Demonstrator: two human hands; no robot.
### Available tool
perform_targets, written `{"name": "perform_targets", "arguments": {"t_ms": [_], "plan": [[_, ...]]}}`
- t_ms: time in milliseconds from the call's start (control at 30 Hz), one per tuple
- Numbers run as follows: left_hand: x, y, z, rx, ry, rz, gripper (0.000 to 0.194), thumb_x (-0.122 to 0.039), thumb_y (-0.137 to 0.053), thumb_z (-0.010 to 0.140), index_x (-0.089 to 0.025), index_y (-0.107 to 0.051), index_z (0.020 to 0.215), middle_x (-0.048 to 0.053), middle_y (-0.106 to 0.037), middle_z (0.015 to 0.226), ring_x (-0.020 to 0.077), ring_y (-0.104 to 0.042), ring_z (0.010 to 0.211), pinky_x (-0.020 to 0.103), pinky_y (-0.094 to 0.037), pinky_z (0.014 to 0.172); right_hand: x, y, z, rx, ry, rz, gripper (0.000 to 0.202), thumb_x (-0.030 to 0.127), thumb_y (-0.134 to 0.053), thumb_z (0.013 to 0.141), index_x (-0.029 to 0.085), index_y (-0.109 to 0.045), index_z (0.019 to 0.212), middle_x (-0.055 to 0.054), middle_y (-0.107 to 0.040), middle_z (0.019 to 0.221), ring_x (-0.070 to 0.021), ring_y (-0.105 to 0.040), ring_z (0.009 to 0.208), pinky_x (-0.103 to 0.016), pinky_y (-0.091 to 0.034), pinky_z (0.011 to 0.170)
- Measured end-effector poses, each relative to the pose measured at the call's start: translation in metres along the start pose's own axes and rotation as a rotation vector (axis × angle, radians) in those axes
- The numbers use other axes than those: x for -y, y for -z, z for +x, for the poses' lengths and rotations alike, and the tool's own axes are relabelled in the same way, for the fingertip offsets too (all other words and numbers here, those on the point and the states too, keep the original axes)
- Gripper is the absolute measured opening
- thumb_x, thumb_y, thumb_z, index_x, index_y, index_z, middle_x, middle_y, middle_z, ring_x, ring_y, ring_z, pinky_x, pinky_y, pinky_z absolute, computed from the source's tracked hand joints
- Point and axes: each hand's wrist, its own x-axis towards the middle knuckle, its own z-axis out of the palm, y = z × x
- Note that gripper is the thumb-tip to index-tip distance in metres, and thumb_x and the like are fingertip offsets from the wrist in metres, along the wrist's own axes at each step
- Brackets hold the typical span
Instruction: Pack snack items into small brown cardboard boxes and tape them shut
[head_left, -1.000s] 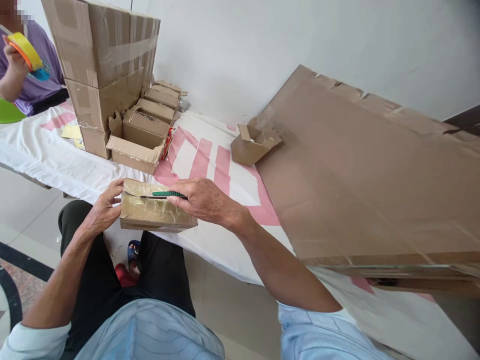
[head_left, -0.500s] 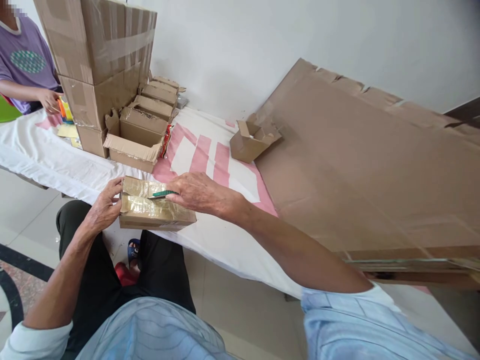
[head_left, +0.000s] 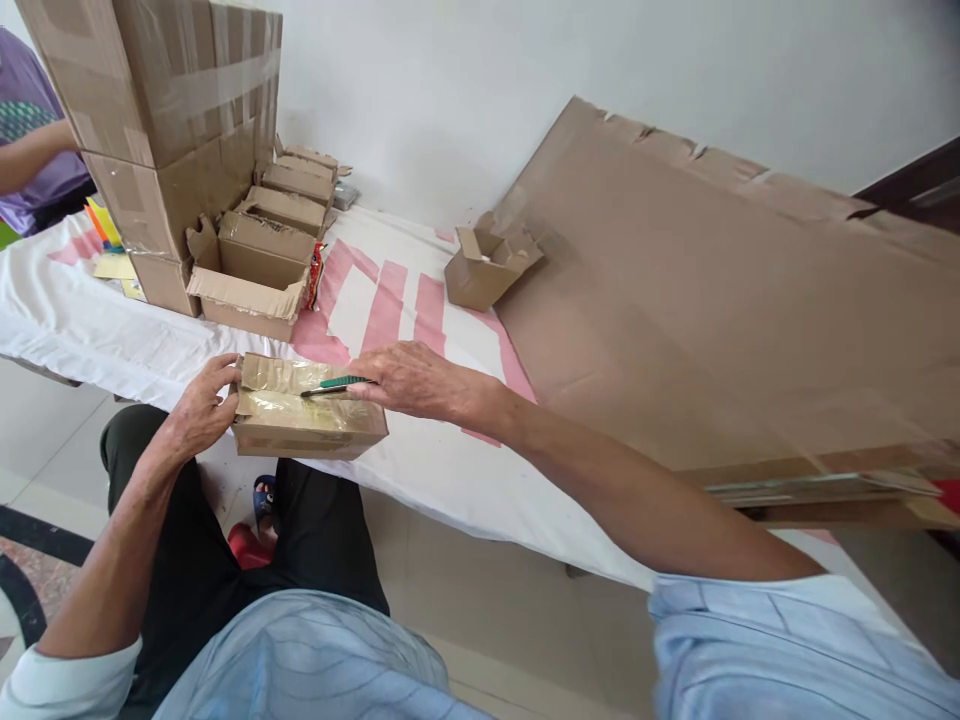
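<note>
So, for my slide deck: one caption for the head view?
Left hand steadies a taped box while right hand holds a green-handled knife on it.

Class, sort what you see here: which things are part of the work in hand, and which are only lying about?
In use:
- taped box, steadied by the left hand
- green-handled knife, held by the right hand

Lying about:
- open boxes
- stacked boxes
- small box
- cardboard sheet

Bright, even daylight, soft shadows; glare on the taped box (head_left: 307, 418); wide-angle bending at the edges.
</note>
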Motion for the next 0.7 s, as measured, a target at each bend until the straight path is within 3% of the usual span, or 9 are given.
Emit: {"name": "perform_targets", "arguments": {"t_ms": [133,267,433,500,600,700], "plan": [[-0.009,-0.002,0.003,0.023,-0.019,0.001,0.027,-0.035,-0.066,0.095,-0.026,-0.086,0.111,0.012,-0.071,0.150,0.0385,-0.064,0.148,0.041,-0.072,0.090,-0.019,0.003,-0.023,0.077,-0.044,-0.113,0.022,0.033,-0.071,0.114,0.027,-0.085,0.099,-0.006,-0.080,0.087,-0.0215,-0.066,0.079,-0.035,-0.027,0.065],[-0.013,-0.008,0.008,0.030,-0.036,-0.037,0.028,-0.039,-0.069,0.095,-0.026,-0.087,0.112,0.013,-0.072,0.148,0.0376,-0.066,0.143,0.040,-0.073,0.090,-0.022,0.000,-0.034,0.060,-0.078,-0.120,0.019,0.025,-0.071,0.111,0.027,-0.086,0.100,-0.008,-0.083,0.095,-0.0226,-0.066,0.082,-0.035,-0.026,0.066],[-0.017,0.000,0.008,0.045,-0.026,-0.051,0.037,-0.056,-0.079,0.096,-0.027,-0.088,0.116,0.013,-0.072,0.149,0.0402,-0.065,0.146,0.044,-0.073,0.098,-0.047,0.026,-0.059,-0.064,-0.127,-0.015,0.018,0.035,-0.076,0.109,0.028,-0.087,0.096,-0.008,-0.081,0.087,-0.0240,-0.065,0.078,-0.036,-0.032,0.065],[-0.019,0.003,0.006,0.042,-0.029,-0.049,0.041,-0.060,-0.083,0.095,-0.027,-0.089,0.119,0.013,-0.071,0.151,0.0405,-0.063,0.148,0.045,-0.072,0.101,-0.065,0.032,-0.077,-0.213,-0.177,0.077,0.022,0.043,-0.074,0.110,0.029,-0.089,0.103,-0.008,-0.081,0.089,-0.0255,-0.066,0.078,-0.039,-0.039,0.068],[-0.020,0.002,0.004,0.056,-0.019,-0.098,0.043,-0.062,-0.085,0.095,-0.028,-0.089,0.120,0.013,-0.068,0.158,0.0407,-0.062,0.150,0.044,-0.072,0.101,-0.081,0.005,-0.097,-0.422,-0.323,0.265,0.038,0.056,-0.064,0.112,0.024,-0.085,0.106,-0.009,-0.079,0.090,-0.0248,-0.066,0.076,-0.041,-0.046,0.069],[-0.019,0.000,0.004,0.100,-0.015,-0.179,0.043,-0.064,-0.088,0.094,-0.029,-0.089,0.120,0.013,-0.065,0.163,0.0415,-0.061,0.152,0.041,-0.073,0.096,-0.078,-0.058,-0.100,-0.377,-0.445,0.479,0.057,0.074,-0.059,0.105,0.020,-0.079,0.100,-0.007,-0.073,0.081,-0.0235,-0.063,0.072,-0.037,-0.047,0.065]]}}
